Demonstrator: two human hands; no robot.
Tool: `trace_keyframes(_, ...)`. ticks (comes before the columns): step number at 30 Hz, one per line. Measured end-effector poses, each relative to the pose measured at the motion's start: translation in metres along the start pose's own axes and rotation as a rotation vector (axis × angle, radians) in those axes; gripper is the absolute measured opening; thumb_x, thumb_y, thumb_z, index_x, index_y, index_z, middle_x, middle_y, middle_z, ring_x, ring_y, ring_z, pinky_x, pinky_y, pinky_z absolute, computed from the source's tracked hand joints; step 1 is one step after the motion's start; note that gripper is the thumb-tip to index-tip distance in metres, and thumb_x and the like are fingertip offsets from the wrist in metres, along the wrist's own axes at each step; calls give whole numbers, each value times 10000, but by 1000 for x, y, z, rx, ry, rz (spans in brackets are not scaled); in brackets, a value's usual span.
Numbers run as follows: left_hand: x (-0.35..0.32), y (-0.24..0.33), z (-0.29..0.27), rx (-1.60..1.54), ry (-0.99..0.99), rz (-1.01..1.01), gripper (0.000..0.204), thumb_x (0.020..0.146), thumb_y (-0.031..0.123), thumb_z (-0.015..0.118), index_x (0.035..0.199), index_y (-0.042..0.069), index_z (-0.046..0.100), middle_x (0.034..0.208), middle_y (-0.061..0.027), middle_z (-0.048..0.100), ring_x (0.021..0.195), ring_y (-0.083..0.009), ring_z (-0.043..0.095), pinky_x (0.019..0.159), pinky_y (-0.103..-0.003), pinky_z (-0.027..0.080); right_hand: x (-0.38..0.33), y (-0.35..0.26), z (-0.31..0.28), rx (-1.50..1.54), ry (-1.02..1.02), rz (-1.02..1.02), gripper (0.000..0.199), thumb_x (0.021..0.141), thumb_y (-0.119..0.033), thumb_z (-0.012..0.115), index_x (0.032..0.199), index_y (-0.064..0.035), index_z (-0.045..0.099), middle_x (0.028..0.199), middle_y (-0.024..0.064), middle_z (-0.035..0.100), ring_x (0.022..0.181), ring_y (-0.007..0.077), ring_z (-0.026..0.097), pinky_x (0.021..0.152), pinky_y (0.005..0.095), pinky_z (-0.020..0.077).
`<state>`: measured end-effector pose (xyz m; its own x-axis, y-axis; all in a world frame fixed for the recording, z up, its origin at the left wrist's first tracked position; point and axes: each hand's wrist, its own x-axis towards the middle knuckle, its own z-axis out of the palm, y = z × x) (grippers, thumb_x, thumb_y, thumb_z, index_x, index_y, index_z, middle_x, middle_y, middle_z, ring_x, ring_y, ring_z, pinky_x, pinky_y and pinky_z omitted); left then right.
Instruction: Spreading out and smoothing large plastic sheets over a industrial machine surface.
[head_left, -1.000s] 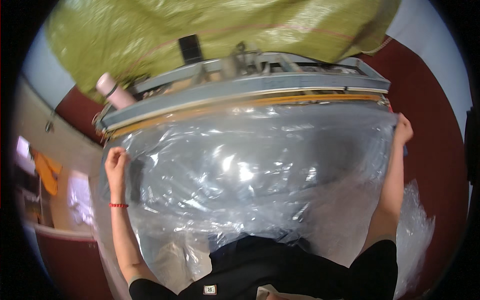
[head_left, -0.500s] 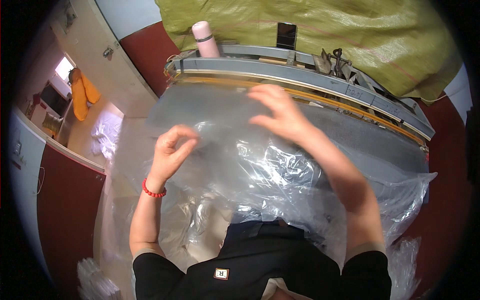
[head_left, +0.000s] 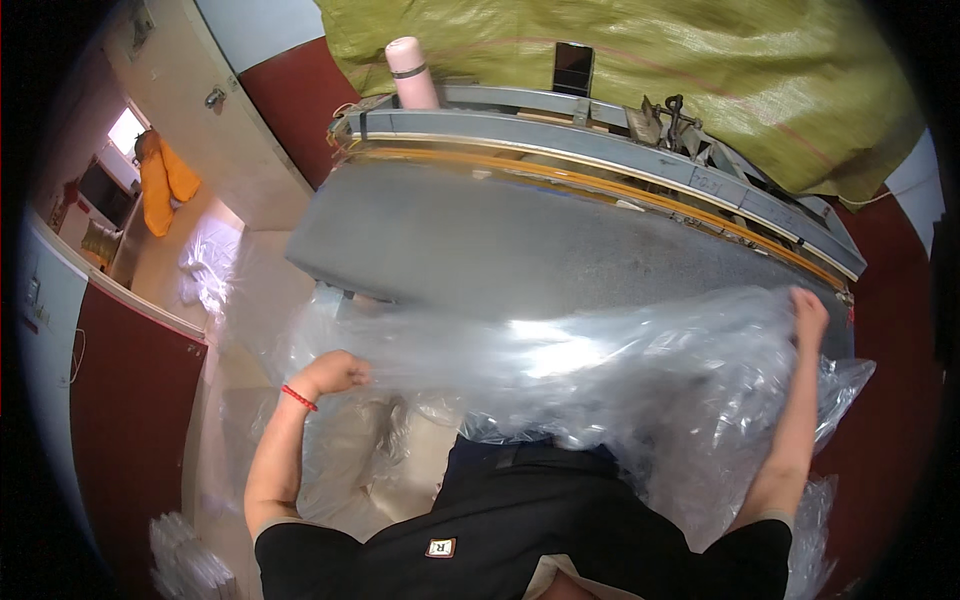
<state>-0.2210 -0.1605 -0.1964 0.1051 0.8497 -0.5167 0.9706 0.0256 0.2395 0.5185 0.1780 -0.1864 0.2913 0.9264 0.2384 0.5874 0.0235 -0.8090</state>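
Clear plastic film (head_left: 590,350) stretches between my hands, shiny and partly blurred, along the near side of a grey work surface (head_left: 450,230). At the film's left end, my left hand (head_left: 338,373) is closed on it; a red bead bracelet (head_left: 300,398) circles that wrist. My right hand (head_left: 808,318) pinches the film's upper right corner, over the right end of the surface. More film hangs in folds over my lap and down to the right.
Behind the surface runs a long metal frame with a grey bar (head_left: 520,125) and an orange strip (head_left: 560,178). A pink flask (head_left: 411,75), a dark phone (head_left: 573,68) and a metal clamp (head_left: 672,120) stand along it. Bundled clear plastic (head_left: 190,560) lies at lower left.
My hands have spread apart and come nearer to me, the right one far to the right. Both now grip the film, which has been drawn toward me, baring the grey surface.
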Motion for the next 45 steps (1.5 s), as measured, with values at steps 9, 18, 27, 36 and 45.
trace_keyframes(9,20,-100,-172,-25,1291,-319,213,706,-8,508,905,3,583,878,-138,604,829,-250,569,735,-324,431,-12,173,-265,-255,592,246,315,729,-312,626,823,-12,646,772,60,632,705,146,557,667,285,442)
trace_keyframes(18,184,-77,-128,-131,950,-331,581,820,390,514,1257,34,375,1318,-165,334,1224,-292,302,1017,-349,208,4,140,-193,-432,546,408,318,685,-334,637,831,-53,650,789,131,630,732,243,595,677,350,443)
trace_keyframes(27,185,-92,-142,133,1298,-598,361,858,294,472,1028,-12,559,1077,-162,549,970,-300,525,856,-330,397,4,88,-150,-924,574,559,270,818,-282,498,937,-44,548,917,176,603,876,327,580,733,422,458)
trace_keyframes(36,170,397,-87,-817,-205,828,721,717,430,636,1248,30,356,1261,-121,398,1132,-221,410,924,-350,340,-1,96,-156,-899,562,514,268,815,-261,497,942,-27,523,886,174,611,859,320,589,728,418,460)
trace_keyframes(45,168,440,-91,-1338,-478,883,422,767,77,565,1155,42,401,853,-22,598,743,-127,568,755,-273,444,3,88,-142,-854,536,460,274,817,-283,491,931,-36,523,882,180,607,856,343,582,726,438,457)
